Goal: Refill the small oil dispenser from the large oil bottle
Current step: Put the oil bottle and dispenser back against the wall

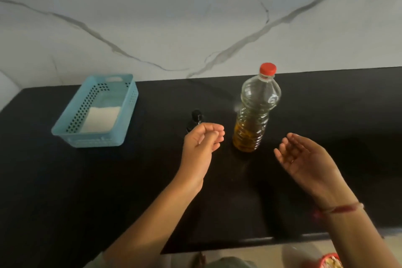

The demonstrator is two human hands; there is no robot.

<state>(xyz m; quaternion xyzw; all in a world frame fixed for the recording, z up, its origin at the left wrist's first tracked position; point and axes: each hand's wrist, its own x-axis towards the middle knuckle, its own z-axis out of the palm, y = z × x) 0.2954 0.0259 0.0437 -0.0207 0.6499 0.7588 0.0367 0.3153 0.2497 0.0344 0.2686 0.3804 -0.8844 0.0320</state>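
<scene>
Large oil bottle [256, 111]: stands capped on black counter [108, 180] beside small oil dispenser [195, 119]; judged light, thin-walled, possibly slick, best gripped at ribbed waist. Left hand [202, 140] loosely curled, right hand [304, 159] spread, both empty, flanking bottle.

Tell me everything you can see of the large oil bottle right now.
The large oil bottle is clear plastic with a ribbed lower body and a red cap in place. It stands upright on the black counter, with amber oil filling roughly its bottom third. Nothing touches it: the left hand is just left of it and the right hand to its right, both empty.
</scene>
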